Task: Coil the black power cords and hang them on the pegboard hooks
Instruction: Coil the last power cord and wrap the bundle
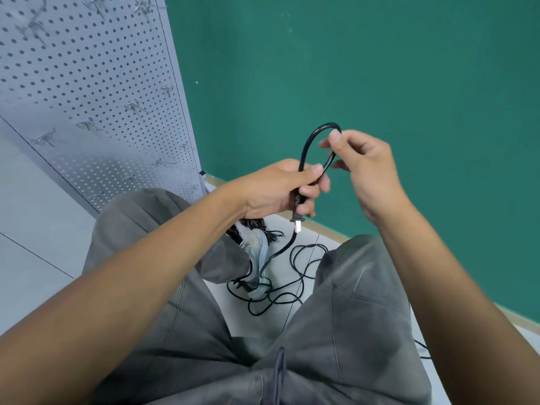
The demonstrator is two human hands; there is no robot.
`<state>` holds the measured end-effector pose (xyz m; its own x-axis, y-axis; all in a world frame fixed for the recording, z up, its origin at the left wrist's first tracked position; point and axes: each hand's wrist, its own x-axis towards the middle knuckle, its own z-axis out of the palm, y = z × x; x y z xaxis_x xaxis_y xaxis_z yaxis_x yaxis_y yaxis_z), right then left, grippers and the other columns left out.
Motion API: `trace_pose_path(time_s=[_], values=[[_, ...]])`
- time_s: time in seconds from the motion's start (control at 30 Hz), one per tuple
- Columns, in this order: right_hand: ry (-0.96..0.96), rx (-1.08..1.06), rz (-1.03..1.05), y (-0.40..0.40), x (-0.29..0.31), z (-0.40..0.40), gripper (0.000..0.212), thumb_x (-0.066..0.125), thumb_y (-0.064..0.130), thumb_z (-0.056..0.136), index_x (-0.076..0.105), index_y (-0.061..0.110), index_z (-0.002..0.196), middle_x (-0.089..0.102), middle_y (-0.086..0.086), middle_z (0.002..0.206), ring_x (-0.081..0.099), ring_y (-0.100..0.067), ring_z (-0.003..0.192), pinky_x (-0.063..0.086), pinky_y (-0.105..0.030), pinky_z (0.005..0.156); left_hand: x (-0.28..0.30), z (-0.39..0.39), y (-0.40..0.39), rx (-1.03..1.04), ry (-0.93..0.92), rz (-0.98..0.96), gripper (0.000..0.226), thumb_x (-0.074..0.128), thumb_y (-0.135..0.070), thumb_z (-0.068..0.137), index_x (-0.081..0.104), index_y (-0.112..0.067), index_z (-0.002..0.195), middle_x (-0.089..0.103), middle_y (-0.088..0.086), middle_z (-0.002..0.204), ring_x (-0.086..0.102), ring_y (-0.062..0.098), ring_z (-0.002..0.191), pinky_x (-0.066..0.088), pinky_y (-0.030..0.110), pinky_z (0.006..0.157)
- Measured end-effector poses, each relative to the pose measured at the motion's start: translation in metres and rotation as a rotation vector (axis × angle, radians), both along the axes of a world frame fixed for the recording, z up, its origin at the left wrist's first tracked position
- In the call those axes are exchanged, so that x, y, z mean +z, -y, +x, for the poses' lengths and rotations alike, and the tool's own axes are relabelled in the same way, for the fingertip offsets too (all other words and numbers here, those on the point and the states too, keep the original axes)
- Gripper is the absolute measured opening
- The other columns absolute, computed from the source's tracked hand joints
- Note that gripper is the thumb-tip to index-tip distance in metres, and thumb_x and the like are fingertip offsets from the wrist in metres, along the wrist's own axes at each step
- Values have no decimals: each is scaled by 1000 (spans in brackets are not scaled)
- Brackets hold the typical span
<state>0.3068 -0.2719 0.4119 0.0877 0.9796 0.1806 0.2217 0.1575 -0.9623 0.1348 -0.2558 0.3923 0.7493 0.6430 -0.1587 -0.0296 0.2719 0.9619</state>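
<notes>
Bare forearms, grey trousers [344, 331], pale shoe [258, 258] (perhaps mesh)

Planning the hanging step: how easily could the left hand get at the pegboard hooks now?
Probably not right away. The left hand grips the black power cord near its plug. The pegboard hooks stand bare to its left, with nothing between.

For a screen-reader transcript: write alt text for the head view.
A person's left hand grips a black power cord near its plug while the right hand pinches the first small loop. The rest of the cord trails tangled on the floor tiles between grey-trousered legs, with a grey pegboard and its bare hooks at left.
</notes>
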Motion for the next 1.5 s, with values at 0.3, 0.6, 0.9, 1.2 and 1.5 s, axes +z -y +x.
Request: trace_pose_path(time_s=[0.3,0.6,0.9,1.2,1.5], values=[[-521,303,-150,7,7,-23,41,28,36,112,62,16,119,73,-11,103,66,-26,106,49,-24,57,-1,7,12,-12,111,-272,52,27,-68,102,39,-23,79,13,-5,67,9,7,46,16,21,44],[-655,301,-130,1,13,-25,39,25,38,112,57,16,116,71,-8,100,67,-25,110,51,-27,65,-3,9,24,126,387,-348,43,27,-53,110,44,-23,84,13,-7,64,13,4,44,35,15,40],[-381,543,-480,38,-58,-58,90,6,73,91,55,14,138,71,-12,125,66,-29,118,45,-49,111,16,-10,-3,290,420,-208,39,27,-50,110,43,-23,86,18,-11,63,15,1,45,22,14,38],[-120,408,-301,58,-75,-50,23,53,12,105,69,9,122,73,-11,85,66,-20,75,55,-35,86,24,-51,-40,702,288,-177,39,38,-46,110,40,-23,80,20,-11,57,17,3,40,18,16,34],[277,349,-89,68,-34,-39,29,60,20,103,76,39,89,70,-5,81,53,-13,72,43,-33,71,26,-80,-46,800,-102,166,37,39,-42,111,35,-21,82,25,-8,58,18,9,45,19,21,40]])
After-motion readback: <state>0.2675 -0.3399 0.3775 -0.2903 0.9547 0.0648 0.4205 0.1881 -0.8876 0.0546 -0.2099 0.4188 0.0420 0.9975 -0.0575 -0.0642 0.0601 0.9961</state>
